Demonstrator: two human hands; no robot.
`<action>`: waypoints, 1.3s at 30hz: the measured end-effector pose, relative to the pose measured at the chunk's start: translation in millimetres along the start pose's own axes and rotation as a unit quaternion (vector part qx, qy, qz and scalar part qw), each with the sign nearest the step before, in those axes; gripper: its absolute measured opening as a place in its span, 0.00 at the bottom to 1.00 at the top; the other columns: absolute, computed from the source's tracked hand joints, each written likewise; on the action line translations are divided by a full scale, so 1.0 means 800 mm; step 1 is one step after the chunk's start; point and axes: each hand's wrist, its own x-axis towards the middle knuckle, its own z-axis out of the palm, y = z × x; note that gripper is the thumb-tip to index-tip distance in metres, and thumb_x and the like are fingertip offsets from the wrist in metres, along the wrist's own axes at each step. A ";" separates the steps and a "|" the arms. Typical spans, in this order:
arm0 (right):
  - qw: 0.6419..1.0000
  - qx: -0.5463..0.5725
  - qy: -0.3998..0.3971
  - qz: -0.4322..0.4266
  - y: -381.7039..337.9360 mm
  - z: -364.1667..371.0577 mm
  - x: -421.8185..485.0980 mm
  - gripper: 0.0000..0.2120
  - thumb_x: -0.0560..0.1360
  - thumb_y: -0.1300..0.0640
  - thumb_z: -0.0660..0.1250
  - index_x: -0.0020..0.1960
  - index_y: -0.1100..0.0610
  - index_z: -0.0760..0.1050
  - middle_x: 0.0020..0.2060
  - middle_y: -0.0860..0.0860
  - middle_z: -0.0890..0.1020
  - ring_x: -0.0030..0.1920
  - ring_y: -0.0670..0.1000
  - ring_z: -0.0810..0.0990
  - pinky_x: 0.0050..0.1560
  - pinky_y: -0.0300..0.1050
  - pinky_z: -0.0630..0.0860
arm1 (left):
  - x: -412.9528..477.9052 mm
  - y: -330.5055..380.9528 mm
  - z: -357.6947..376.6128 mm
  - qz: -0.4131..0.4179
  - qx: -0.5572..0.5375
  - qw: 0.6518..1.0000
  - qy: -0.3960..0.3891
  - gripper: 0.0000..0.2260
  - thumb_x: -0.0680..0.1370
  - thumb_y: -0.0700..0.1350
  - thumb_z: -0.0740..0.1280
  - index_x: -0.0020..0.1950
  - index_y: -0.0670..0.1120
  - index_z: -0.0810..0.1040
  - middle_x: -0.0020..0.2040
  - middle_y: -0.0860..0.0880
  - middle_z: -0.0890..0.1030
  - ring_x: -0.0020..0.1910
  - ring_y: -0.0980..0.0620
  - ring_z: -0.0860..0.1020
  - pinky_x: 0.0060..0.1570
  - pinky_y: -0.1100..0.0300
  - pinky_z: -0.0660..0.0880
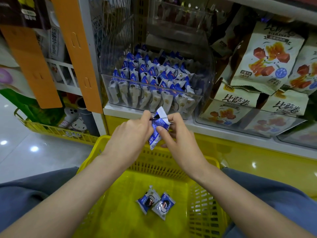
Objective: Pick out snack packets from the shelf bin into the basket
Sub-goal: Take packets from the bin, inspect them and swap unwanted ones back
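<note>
By the left hand (132,134) a blue-and-white snack packet (157,129) is pinched on one side, and by the right hand (178,138) on the other. Just behind the grip, the clear shelf bin (197,95) is filled with like packets; below the grip, two packets (148,201) are laid in the yellow basket (96,152).

Shop, stocked shelves (188,124), shopping basket (120,212)

The basket (202,212) is bright yellow, its walls a slotted lattice. Inside it, two packets (149,200) are blue and white with black rings. Above the basket, a packet (157,129) shows the same blue and white. Beyond the basket, the bin (111,57) is clear.
</note>
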 end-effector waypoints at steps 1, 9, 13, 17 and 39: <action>1.000 -0.019 -0.004 -0.013 0.000 0.000 -0.002 0.06 0.77 0.52 0.62 0.53 0.50 0.66 0.45 0.49 0.82 0.44 0.51 0.81 0.44 0.57 0.78 | 0.001 -0.001 0.001 0.003 0.022 1.000 0.003 0.10 0.81 0.50 0.51 0.54 0.45 0.67 0.39 0.45 0.78 0.40 0.40 0.78 0.35 0.49 0.72; 1.000 -0.007 -0.013 -0.010 0.001 0.002 -0.001 0.08 0.78 0.54 0.61 0.57 0.51 0.69 0.50 0.47 0.82 0.47 0.46 0.81 0.48 0.53 0.79 | 0.002 -0.003 0.006 -0.021 -0.043 0.998 0.027 0.09 0.80 0.50 0.52 0.46 0.48 0.66 0.34 0.46 0.74 0.36 0.39 0.76 0.31 0.50 0.68; 0.997 0.062 -0.030 0.041 0.005 0.005 0.005 0.09 0.77 0.53 0.62 0.58 0.49 0.69 0.51 0.48 0.82 0.49 0.44 0.81 0.51 0.50 0.79 | 0.003 -0.002 0.008 -0.074 -0.099 0.991 0.049 0.12 0.79 0.50 0.55 0.46 0.46 0.74 0.34 0.46 0.77 0.35 0.45 0.75 0.33 0.52 0.71; 0.997 0.047 -0.053 0.029 0.008 0.010 0.003 0.17 0.73 0.56 0.68 0.58 0.45 0.68 0.47 0.42 0.81 0.46 0.41 0.80 0.50 0.43 0.79 | 0.007 -0.009 0.009 -0.104 -0.107 0.988 0.032 0.11 0.79 0.48 0.57 0.45 0.46 0.76 0.36 0.45 0.78 0.37 0.45 0.75 0.35 0.54 0.67; 0.999 0.032 0.001 0.016 -0.009 -0.011 0.017 0.16 0.76 0.54 0.64 0.63 0.50 0.69 0.57 0.44 0.76 0.54 0.36 0.74 0.56 0.33 0.72 | 0.018 -0.001 -0.006 -0.200 -0.499 0.843 -0.021 0.09 0.79 0.44 0.61 0.57 0.43 0.73 0.45 0.54 0.83 0.42 0.59 0.80 0.43 0.65 0.74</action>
